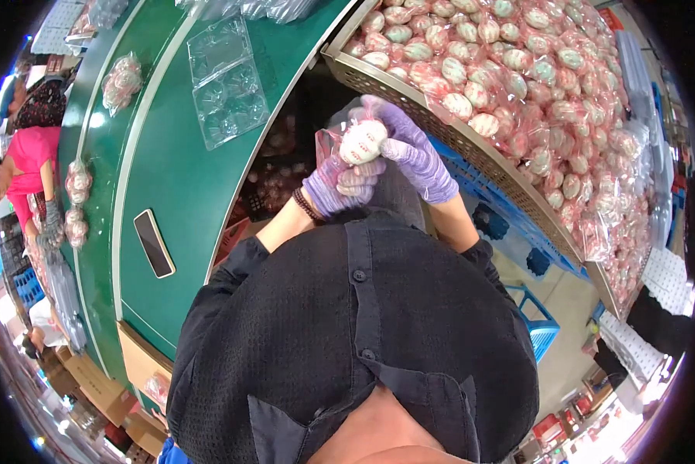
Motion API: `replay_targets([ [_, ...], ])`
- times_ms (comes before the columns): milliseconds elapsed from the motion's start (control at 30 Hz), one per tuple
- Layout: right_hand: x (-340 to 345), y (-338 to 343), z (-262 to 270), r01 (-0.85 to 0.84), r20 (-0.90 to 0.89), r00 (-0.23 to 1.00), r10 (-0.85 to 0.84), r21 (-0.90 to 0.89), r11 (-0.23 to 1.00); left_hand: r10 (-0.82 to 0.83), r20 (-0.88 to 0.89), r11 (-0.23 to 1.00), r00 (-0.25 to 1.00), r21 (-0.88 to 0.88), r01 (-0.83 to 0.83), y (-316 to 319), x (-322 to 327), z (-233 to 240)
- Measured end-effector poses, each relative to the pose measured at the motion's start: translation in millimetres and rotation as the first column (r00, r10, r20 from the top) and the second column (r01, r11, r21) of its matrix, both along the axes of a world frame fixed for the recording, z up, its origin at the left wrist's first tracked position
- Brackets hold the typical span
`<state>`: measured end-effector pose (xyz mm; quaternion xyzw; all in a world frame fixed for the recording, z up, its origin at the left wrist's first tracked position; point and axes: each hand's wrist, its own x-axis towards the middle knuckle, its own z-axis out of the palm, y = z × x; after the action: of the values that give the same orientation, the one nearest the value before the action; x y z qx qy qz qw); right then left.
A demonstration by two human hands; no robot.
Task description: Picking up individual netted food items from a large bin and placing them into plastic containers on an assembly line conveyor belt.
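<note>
A white egg-shaped item with red print (363,142), in clear and pinkish film, is between my hands over a dark gap beside the table. My left hand (338,185), in a lilac knit glove, has its fingers curled around the lower part, with loose film sticking out on the left. My right hand (414,153), gloved alike, presses its thumb against the egg's right side; its other fingers reach behind the top and are partly hidden. A perforated metal tray (402,95), heaped with similar film-wrapped eggs (515,87), stands close to my right hand.
A clear plastic clamshell pack (228,87) and a phone (154,243) lie on the green table (179,174). Wrapped clusters (122,83) sit on the strip beyond. A co-worker in a pink top (34,156) works across it. Right of me are blue plastic crates (469,174) and a blue stool (536,325).
</note>
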<state>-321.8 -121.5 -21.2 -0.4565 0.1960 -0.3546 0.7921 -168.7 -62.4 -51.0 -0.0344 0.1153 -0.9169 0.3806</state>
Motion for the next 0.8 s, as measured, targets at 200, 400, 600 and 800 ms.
replay_targets([
  [200, 2, 1, 13, 0.016, -0.168, 0.985, -0.037, -0.120, 0.993, -0.039, 0.576, 0.973, 0.816, -0.163, 0.162, 10, 2, 12],
  [400, 13, -4, -5, 0.188, 0.039, 0.978, -0.203, 0.245, 0.951, 0.622, 0.638, 0.770, -0.454, -0.605, 0.204, 11, 16, 34],
  [600, 20, -11, -65, -0.072, 0.139, 0.990, 0.015, 0.416, 0.906, 0.756, -0.424, 0.321, -0.499, -0.423, 0.847, 7, 23, 51],
  [800, 18, 24, -26, -0.239, 0.012, 0.964, 0.264, 0.465, 0.852, 0.863, -0.074, 0.317, -0.499, -0.690, 0.651, 24, 44, 43],
])
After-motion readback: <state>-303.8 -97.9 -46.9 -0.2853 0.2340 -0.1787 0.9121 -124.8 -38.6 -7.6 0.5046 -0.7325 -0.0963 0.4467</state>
